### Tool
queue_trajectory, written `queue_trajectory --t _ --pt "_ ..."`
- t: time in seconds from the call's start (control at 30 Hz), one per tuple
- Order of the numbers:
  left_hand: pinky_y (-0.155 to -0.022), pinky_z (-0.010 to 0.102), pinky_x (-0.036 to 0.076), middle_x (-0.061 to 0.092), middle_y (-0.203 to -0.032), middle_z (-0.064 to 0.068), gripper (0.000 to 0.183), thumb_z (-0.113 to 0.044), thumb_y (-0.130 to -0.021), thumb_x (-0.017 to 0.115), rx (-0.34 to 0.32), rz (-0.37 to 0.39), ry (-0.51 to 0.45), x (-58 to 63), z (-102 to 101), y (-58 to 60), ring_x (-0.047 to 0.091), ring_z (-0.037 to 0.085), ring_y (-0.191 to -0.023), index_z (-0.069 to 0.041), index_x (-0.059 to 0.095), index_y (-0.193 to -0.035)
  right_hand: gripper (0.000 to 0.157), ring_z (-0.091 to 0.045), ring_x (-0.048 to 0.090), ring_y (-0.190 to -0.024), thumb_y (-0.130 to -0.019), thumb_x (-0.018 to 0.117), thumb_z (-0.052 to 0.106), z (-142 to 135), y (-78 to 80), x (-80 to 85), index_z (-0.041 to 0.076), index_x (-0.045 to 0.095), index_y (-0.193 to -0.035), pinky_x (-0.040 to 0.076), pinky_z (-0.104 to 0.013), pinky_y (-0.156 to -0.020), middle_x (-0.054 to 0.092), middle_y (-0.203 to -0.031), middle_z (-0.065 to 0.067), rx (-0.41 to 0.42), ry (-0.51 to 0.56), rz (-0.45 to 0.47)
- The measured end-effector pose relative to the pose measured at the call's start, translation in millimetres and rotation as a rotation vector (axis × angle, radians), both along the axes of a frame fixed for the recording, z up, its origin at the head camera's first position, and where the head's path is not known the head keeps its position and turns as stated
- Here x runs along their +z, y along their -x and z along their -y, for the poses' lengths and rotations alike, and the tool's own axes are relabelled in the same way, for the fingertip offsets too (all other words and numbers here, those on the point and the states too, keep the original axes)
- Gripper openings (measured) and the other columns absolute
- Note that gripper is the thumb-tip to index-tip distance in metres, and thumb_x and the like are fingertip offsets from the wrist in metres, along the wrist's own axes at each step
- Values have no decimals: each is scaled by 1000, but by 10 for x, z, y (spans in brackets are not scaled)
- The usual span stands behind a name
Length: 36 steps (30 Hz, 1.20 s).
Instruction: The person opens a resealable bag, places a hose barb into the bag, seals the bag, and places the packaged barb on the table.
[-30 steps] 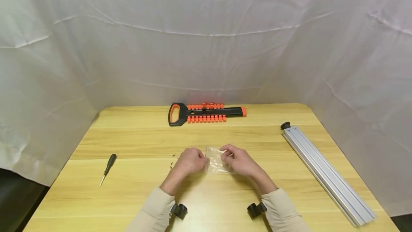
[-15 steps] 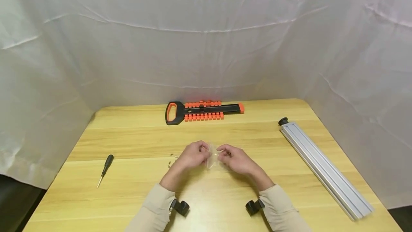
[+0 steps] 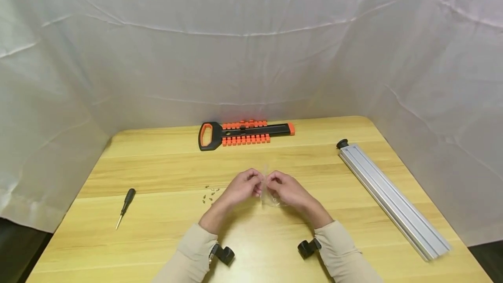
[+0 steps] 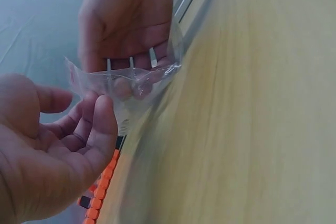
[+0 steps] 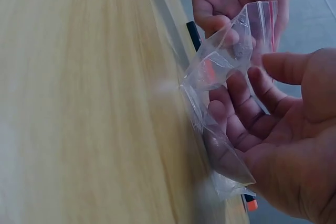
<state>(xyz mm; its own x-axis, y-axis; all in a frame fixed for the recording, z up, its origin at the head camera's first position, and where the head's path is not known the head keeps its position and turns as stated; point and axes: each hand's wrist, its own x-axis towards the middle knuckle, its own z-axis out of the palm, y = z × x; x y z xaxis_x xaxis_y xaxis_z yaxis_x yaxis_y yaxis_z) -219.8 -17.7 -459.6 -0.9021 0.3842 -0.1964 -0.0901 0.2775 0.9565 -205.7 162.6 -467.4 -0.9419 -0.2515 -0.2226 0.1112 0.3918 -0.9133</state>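
Even, fairly bright light from an unseen source fills the head view, leaving a pale sheen on the near middle of the table (image 3: 261,254) and soft shadows under the forearms (image 3: 215,220); the lower corners fall dark, and the near end of the metal rail (image 3: 434,248) smears slightly. Both wrist views are dimmer, with a bluish background and soft detail, though small bright glints catch on the creased clear bag (image 5: 215,66).

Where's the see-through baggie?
In the head view, the clear bag is between the left hand and right hand, over the table, right of the little metal bits.
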Motion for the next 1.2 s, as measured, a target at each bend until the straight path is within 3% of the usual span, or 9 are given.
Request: queue_trajectory --t 0.2,0.47,0.9,1.2 --pt "-75 34 55 62 -87 8 16 -18 -98 53 -11 -41 23 -29 -28 -19 61 16 -78 -5 59 -103 31 -21 56 -84 -103 43 30 6 6 27 6 60 -97 48 -30 -76 60 -93 -8 -27 93 42" --pt "-67 29 49 61 -84 3 20 -30 -96 58 -36 -84 77 -15 -3 -36 58 16 -76 -11 61 -100 26 -20 50 -77 -104 42 24 -14 13 16 5 57 -95 44 -28 -71 54 -87 -6 13 131 33" --pt "-62 25 44 62 -84 1 15 -25 -97 57 -103 -121 149 7 41 -40 53 14 -73 -14 67 -95 24 -17 53 -80 -102 46 21 13 17 50 7 63 -94 45 -29 -73 58 -87 -4 -10 48 21" --pt "-57 24 39 62 -77 -2 18 -23 -91 55 -62 -175 265 34 24 -77 47 12 -64 -15 66 -81 23 -17 48 -71 -99 52 25 28 15 28 9 63 -88 41 -29 -66 51 -75 -2 22 9 8"
